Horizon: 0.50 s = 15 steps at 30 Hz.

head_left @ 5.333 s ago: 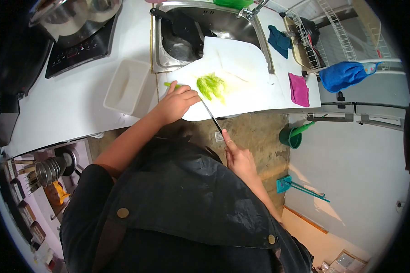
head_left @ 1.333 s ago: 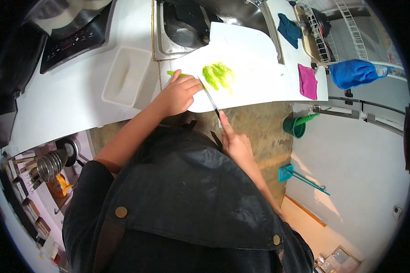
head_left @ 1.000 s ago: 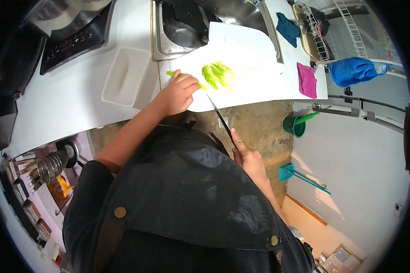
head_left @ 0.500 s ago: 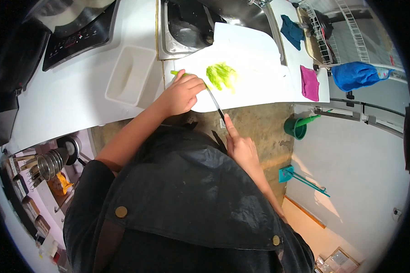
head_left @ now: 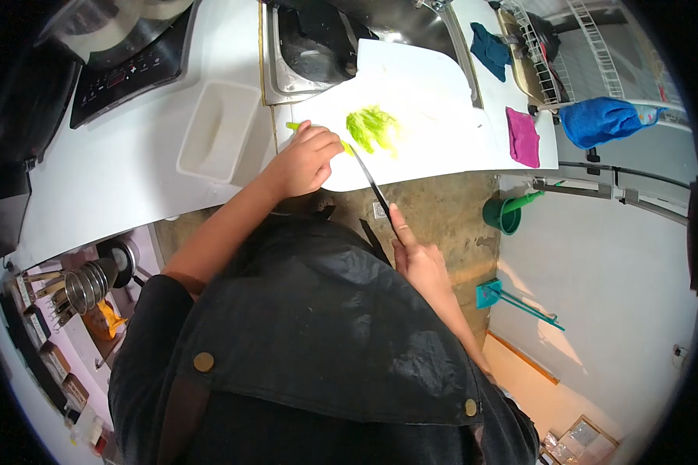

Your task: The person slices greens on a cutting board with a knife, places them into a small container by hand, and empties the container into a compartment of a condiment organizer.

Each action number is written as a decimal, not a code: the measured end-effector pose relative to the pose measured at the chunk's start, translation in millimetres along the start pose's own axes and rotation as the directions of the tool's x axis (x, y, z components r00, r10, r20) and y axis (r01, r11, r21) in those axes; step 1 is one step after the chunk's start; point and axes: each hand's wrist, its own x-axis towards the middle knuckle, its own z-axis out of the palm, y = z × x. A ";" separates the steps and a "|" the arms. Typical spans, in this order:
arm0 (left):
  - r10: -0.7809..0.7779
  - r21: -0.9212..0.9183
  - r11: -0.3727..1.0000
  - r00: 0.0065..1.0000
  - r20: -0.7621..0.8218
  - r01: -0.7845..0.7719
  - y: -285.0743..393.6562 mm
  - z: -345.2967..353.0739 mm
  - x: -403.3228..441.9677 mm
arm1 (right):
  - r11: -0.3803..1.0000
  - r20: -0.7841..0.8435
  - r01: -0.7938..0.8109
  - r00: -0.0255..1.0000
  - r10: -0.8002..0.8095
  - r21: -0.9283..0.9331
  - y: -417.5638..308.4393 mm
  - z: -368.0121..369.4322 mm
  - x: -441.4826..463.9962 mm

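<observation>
My left hand (head_left: 310, 159) is closed over a light-green vegetable stalk (head_left: 291, 125) on the white cutting board (head_left: 434, 151). Short ends of the stalk stick out on both sides of the fingers; its middle is hidden. In my right hand (head_left: 422, 262) is a knife (head_left: 369, 180), gripped by its black handle with the index finger laid along the top. The blade tip reaches the stalk beside my left fingertips. Just beyond the blade lies a loose pile of cut green leaves (head_left: 372, 128).
Left of the board stands a white plastic tub (head_left: 219, 132), with an induction cooker (head_left: 136, 81) farther left. A steel sink (head_left: 461, 58) lies behind the board. Pink cloth (head_left: 523, 138) and dark teal cloth (head_left: 490, 51) rest on the right counter. A green bucket (head_left: 502, 218) stands below.
My right hand has drawn the knife slightly back toward my body and to the right. The left hand keeps its hold on the stalk. The whole view has shifted a little.
</observation>
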 end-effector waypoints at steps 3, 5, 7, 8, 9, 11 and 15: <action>0.005 0.009 1.000 1.000 0.010 -0.005 1.0 -1.9 0.3 | 0.997 -0.016 0.041 0.999 -0.042 -0.065 3.4 13.3 13.3; 0.005 0.019 1.000 1.000 0.025 -0.006 1.7 -2.5 1.2 | 0.998 -0.018 0.045 0.999 -0.046 -0.052 2.7 14.2 14.9; 0.012 0.025 1.000 1.000 0.006 -0.013 2.4 -2.0 1.3 | 0.998 -0.016 0.045 0.999 -0.046 -0.038 1.8 14.6 16.2; 0.010 0.022 1.000 1.000 0.009 -0.010 2.4 -1.8 1.1 | 0.998 0.008 0.018 1.000 -0.017 -0.054 0.5 14.3 17.8; -0.007 0.007 1.000 1.000 0.015 0.007 3.0 -3.1 2.0 | 0.998 0.032 -0.010 0.999 0.012 -0.070 -0.8 14.7 20.5; -0.024 -0.016 1.000 0.999 0.031 0.024 3.5 -2.3 0.4 | 0.997 0.025 -0.014 1.000 0.016 -0.075 -7.2 19.1 35.7; 0.001 -0.013 1.000 0.999 -0.036 -0.001 2.2 0.0 1.7 | 0.992 0.002 -0.032 0.999 0.033 -0.121 -11.1 31.3 43.3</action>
